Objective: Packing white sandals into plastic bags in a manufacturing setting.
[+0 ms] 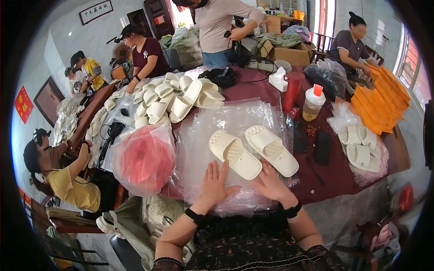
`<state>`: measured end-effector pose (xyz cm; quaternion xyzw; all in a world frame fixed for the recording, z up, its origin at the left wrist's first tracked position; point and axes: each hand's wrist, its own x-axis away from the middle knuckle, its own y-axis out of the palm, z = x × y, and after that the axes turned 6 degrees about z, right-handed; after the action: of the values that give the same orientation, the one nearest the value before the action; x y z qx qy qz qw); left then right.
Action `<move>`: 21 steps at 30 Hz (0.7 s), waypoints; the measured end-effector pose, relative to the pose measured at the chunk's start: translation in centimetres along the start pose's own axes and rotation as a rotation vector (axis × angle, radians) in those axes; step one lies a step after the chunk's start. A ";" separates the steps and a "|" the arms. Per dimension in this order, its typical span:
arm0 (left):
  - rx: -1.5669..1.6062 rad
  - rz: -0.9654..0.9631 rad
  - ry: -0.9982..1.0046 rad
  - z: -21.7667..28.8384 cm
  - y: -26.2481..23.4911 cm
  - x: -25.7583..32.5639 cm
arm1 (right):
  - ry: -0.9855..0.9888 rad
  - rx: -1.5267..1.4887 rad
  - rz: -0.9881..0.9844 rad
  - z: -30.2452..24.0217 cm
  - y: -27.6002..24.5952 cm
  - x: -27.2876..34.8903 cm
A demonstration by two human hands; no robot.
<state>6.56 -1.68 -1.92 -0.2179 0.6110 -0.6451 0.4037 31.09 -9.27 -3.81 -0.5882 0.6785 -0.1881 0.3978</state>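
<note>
Left hand [213, 183] flat, fingers spread, grip released, pressing the clear plastic bags [203, 135] on the counter [334, 176]. Right hand [271, 184] likewise open, fingertips just beside the nearer cream slipper [235, 153]. Second slipper [271, 149] lies alongside. Both rest unbagged on top of the plastic; bagging not yet done. Farther back: a heap of loose slippers [176, 97].

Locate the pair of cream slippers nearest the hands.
Head view, centre: the cream slippers lie side by side on clear plastic bags, just beyond the left hand and right hand.
</note>
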 end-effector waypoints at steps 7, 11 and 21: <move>0.026 -0.085 -0.074 -0.1 1.0 0.0 | 0.227 -0.095 0.039 -3.2 -8.4 -1.7; 0.034 -0.032 -0.057 -0.2 1.2 0.0 | 0.193 0.127 0.213 0.2 -6.6 -4.0; -0.020 -0.051 -0.052 -0.1 1.8 0.3 | 0.103 0.048 0.151 0.8 -1.6 -13.3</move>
<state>6.76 -1.71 -3.79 -0.2543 0.6011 -0.6431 0.4005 32.58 3.08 1.09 -0.5153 0.7357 -0.2037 0.3895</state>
